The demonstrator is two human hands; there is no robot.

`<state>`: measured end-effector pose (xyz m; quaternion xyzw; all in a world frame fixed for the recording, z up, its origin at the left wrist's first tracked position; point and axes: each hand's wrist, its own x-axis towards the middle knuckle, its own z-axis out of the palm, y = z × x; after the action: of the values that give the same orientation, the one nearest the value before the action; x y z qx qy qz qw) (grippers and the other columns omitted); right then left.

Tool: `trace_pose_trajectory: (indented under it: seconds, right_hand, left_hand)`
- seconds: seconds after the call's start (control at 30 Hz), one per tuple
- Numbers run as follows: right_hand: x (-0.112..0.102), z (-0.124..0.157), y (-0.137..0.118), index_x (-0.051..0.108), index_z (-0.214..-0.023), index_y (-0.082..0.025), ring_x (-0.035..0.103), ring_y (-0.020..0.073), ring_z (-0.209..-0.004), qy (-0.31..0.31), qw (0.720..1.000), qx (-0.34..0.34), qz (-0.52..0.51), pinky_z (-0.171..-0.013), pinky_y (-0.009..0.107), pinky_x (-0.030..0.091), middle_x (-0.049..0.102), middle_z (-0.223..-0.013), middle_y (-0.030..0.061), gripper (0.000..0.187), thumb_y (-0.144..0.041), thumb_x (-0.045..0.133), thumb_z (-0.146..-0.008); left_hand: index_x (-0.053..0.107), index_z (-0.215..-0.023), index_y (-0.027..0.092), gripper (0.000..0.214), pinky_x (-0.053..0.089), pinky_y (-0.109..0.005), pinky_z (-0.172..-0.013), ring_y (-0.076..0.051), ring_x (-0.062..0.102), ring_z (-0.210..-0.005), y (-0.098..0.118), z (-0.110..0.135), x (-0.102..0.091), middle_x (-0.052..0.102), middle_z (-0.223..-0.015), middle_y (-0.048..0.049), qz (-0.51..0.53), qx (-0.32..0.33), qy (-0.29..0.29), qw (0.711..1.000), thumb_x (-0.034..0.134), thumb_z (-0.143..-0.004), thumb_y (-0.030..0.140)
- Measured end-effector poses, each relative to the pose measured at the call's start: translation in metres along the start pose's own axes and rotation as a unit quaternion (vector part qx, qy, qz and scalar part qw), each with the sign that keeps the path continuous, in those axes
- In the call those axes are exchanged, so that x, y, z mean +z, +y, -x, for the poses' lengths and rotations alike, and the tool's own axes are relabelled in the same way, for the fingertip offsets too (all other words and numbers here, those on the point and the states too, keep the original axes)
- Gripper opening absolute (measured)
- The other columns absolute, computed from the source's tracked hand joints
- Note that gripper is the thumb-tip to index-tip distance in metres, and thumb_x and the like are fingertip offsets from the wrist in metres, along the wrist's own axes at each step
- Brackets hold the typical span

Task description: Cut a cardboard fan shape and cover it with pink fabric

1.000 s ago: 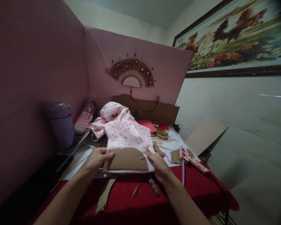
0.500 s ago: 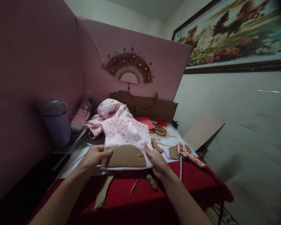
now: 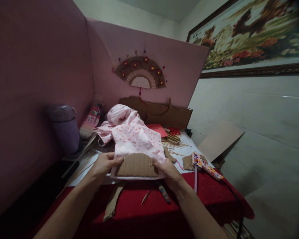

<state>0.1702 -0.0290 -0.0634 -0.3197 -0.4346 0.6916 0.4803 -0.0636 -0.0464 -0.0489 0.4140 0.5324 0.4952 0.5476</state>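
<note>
A half-round brown cardboard piece [image 3: 137,165] lies on pink cloth with red dots [image 3: 134,136], near the front of a red-covered table [image 3: 189,202]. My left hand [image 3: 104,165] pinches the left edge of the cardboard and cloth, thumb on top. At the right edge my right hand [image 3: 167,172] grips them the same way. The rest of the cloth is bunched up behind, toward the pink back board.
A flowery glue gun [image 3: 205,166] with a cord lies right of my hands. Cardboard strips and scraps [image 3: 112,204] lie on the red cover in front. A purple jar [image 3: 63,127] stands at left. Cut cardboard sheets [image 3: 159,114] and a decorated fan [image 3: 141,73] are against the pink board.
Both hands stay on the cardboard and cloth. My right thumb has slid inward over the cardboard's right corner. The view has shifted slightly.
</note>
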Motion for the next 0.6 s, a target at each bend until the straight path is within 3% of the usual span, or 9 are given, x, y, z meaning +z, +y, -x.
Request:
trace_pose_trajectory:
  seconds: [0.17, 0.6]
  right_hand:
    - [-0.0025, -0.0013, 0.0024, 0.066, -0.101, -0.016, 0.066, 0.0238, -0.088, 0.010, 0.999, -0.017, 0.032, -0.080, 0.033, 0.048, 0.072, -0.096, 0.0083, 0.055, -0.030, 0.083, -0.050]
    - [-0.0025, -0.0043, 0.0049, 0.067, -0.102, -0.016, 0.066, 0.0248, -0.086, 0.016, 0.998, -0.029, 0.057, -0.082, 0.036, 0.048, 0.072, -0.095, 0.0078, 0.050, -0.024, 0.079, -0.053]
  left_hand:
    - [0.074, -0.079, 0.011, 0.037, 0.043, -0.027, -0.054, -0.019, 0.061, -0.060, -0.0014, -0.0004, -0.0007, 0.072, -0.072, -0.0093, 0.001, -0.002, -0.003, 1.000, 0.081, -0.051, 0.033]
    - [0.073, -0.075, 0.011, 0.034, 0.040, -0.024, -0.052, -0.015, 0.058, -0.055, -0.0041, -0.0011, -0.0019, 0.070, -0.066, -0.0059, 0.005, -0.002, -0.012, 1.000, 0.079, -0.054, 0.037]
